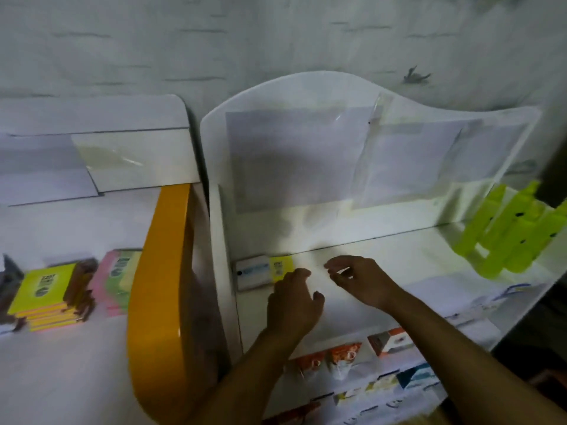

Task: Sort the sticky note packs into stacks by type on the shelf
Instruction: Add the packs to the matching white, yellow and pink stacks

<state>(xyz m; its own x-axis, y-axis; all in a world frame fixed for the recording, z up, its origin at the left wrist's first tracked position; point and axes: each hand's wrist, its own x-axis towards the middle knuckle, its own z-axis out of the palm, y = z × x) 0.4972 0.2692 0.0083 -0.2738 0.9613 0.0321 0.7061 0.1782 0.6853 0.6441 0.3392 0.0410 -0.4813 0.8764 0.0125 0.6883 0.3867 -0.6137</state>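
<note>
The shelf (383,259) was white, brightly lit at its centre. At its back left corner lay a small yellow pack (280,267) with dark print, beside a white box (252,273) bearing a pale blue band. An orange-yellow divider (159,271) curved between the two units. On the left shelf (61,363), also white, stood a yellow-topped stack (46,299) with pink and orange edges, next to a pink-and-green stack (118,283). Lime-green clips (515,234) with black dots hung at right. The wall (276,41) was grey-white with darker streaks.
</note>
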